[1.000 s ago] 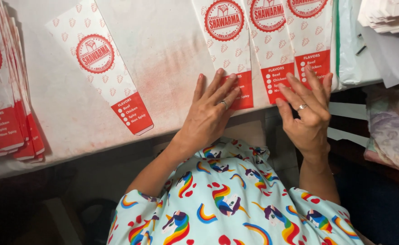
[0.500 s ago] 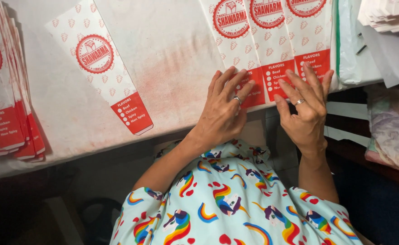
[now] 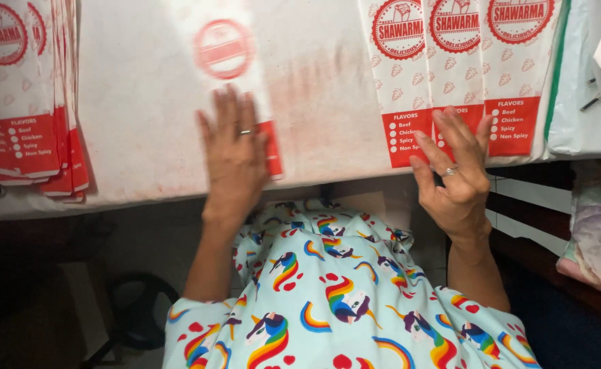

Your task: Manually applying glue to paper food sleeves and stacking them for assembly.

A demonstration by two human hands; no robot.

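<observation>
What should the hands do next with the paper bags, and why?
Probably slide the single bag under the left hand toward the stack at the table's left, since it lies alone and blurred, while the right hand rests on the overlapping row of bags.

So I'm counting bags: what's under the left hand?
The left hand lies flat on one blurred white-and-red paper bag on the white table. Whether more bags lie beneath is hidden.
</observation>
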